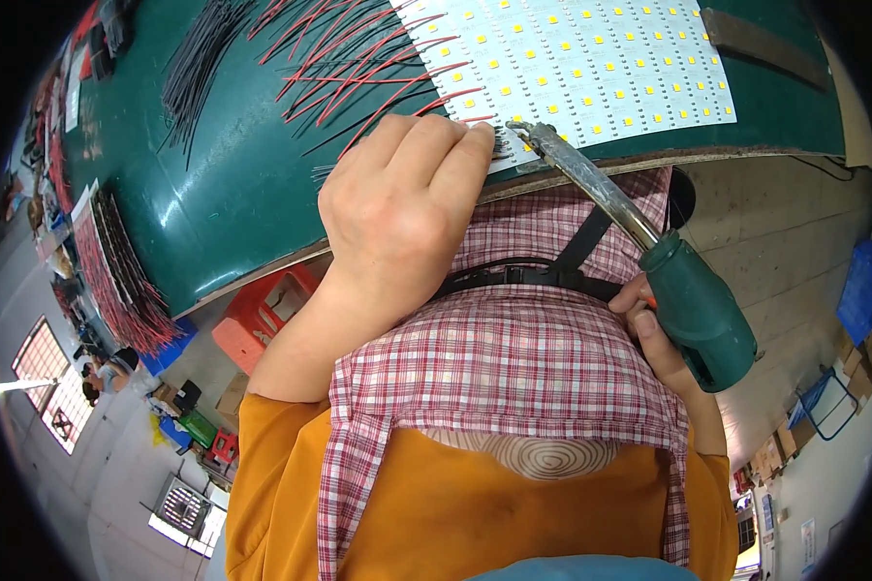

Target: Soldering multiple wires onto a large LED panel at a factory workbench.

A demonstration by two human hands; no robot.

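Note:
My left hand [397, 208] is closed in a pinch at the left edge of a white LED sheet [572, 87] dotted with yellow chips. It appears to hold a wire, mostly hidden under the fingers. Thin red and black wires [358, 77] fan out to the left of the sheet, several with ends on it. My right hand [657, 339] grips the green handle of a soldering iron [698, 310], which hides part of the fingers. The iron's dark, crusted tip points up-left, close to the sheet's lower left corner and just right of my left fingertips.
A bundle of dark wires [203, 63] lies on the green tabletop [233, 213]. Red and black wires [116, 266] hang over its left edge. A dark bar [765, 48] lies right of the sheet. Below the table stands an orange-red plastic stool [262, 315].

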